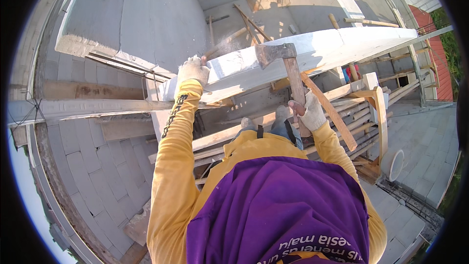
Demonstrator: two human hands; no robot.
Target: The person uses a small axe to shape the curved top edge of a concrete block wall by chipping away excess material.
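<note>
My right hand [311, 112], in a pale knitted glove with bare fingertips, is closed round the wooden handle of an axe [297, 80]. The dark, worn axe head lies over the face of a white block wall [342, 44]. Left of it my left hand [194, 71], gloved the same way, bends over the top edge of this wall near its left end. Its fingers are partly hidden. White dust hangs beside that hand, and the wall's edge there looks rough. A flat wooden strip [332, 112] slants down just right of the axe handle.
Bamboo poles and timber scaffold [361, 122] stand below and to the right. A long beam [88, 110] runs in from the left. Another grey wall [137, 14] rises at the upper left. A white bucket [392, 165] is at the right. Loose sticks [251, 22] lie beyond the wall.
</note>
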